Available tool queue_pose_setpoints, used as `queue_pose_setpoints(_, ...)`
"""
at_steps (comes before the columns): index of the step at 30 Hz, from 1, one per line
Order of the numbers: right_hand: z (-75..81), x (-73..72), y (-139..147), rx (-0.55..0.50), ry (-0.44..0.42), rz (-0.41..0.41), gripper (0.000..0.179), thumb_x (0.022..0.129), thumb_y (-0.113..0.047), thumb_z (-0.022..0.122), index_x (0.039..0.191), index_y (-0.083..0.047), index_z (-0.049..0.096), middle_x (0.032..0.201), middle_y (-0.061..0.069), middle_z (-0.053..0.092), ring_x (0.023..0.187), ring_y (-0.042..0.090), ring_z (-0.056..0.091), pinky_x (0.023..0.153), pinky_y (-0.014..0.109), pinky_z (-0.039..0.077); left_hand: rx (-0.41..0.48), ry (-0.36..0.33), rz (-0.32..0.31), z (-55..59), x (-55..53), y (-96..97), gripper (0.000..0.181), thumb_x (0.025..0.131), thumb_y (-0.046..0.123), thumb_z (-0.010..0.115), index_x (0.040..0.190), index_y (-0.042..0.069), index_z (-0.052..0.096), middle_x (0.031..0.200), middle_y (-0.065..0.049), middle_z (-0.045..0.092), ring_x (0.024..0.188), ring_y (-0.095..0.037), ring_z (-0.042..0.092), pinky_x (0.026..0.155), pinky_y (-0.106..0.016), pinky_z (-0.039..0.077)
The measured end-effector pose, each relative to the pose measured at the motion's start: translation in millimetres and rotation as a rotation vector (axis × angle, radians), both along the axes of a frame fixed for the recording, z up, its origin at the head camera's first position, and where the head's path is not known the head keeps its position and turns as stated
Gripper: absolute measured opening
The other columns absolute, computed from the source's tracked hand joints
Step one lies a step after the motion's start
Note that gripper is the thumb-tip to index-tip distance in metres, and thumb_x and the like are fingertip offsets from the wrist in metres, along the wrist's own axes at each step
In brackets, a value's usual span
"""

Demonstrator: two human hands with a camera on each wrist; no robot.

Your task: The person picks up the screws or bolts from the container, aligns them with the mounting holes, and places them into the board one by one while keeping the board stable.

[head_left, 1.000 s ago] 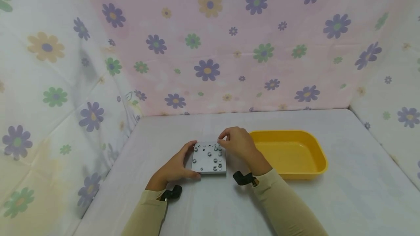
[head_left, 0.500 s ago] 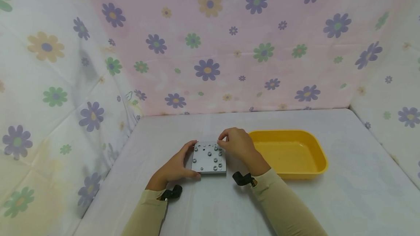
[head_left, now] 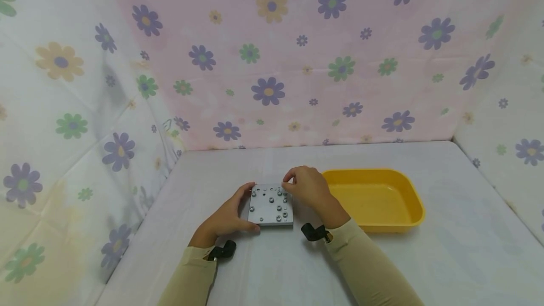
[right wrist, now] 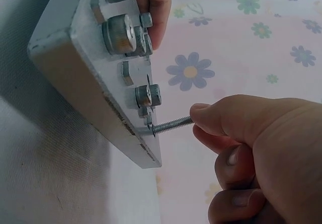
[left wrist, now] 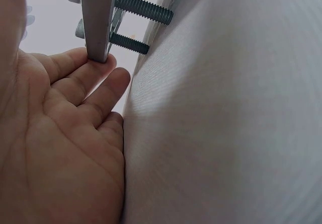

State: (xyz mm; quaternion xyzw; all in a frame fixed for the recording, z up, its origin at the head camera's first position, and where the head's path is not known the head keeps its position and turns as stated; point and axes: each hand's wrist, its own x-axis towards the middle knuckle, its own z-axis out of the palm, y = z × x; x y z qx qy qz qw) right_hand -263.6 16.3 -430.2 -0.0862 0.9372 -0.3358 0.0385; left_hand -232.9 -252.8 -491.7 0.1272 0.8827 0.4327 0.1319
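A silver metal plate (head_left: 265, 209) with several socket-head screws and open holes is held a little above the table. The left hand (head_left: 227, 216) grips it by its left side, thumb at the near edge and fingertips at the far edge. In the left wrist view, threaded screw shanks (left wrist: 143, 8) stick out of the plate's underside. The right hand (head_left: 309, 185) is over the plate's far right corner. Between its thumb and index finger it pinches a thin threaded screw (right wrist: 173, 125), whose tip meets the plate at a hole. The pinched end is hidden by the fingertips.
A yellow plastic tray (head_left: 418, 207) stands on the white table (head_left: 272, 263), right of the plate and close to the right hand. Flower-patterned cloth (head_left: 272, 55) surrounds the table at the back and sides. Black wrist cameras (head_left: 313, 231) sit on both wrists.
Hardly anything differs. The left hand and plate stay in place, and the right hand keeps its pinch at the far right corner, its knuckles a few pixels lower.
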Motion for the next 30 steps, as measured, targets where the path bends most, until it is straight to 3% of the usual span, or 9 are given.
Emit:
queue_pose_setpoints(11,1.2,0.6,-1.0,0.017,0.008,0.007,0.011,0.094,-0.032,0.075,0.099,-0.023,0.078,0.068,-0.003,0.061,0.062,0.016,0.056,0.054,0.027,0.044,-0.003,0.012,-0.006,-1.1,-0.6,0.2,0.131,0.058,0.042,0.1,0.164,0.031,0.024,0.168,0.009,0.031,0.159,-0.019,0.023,0.129,-0.054,0.016)
queue_pose_setpoints(30,-1.7,-0.3,-1.6,0.107,-0.009,0.015,0.014,0.094,-0.033,0.075,0.103,-0.023,0.078,0.078,-0.005,0.064,0.07,0.015,0.058,0.062,0.028,0.047,-0.012,0.007,-0.009,0.3,0.4,0.5,0.13,0.06,0.042,0.099,0.165,0.031,0.021,0.169,0.007,0.03,0.159,-0.022,0.022,0.128,-0.057,0.014)
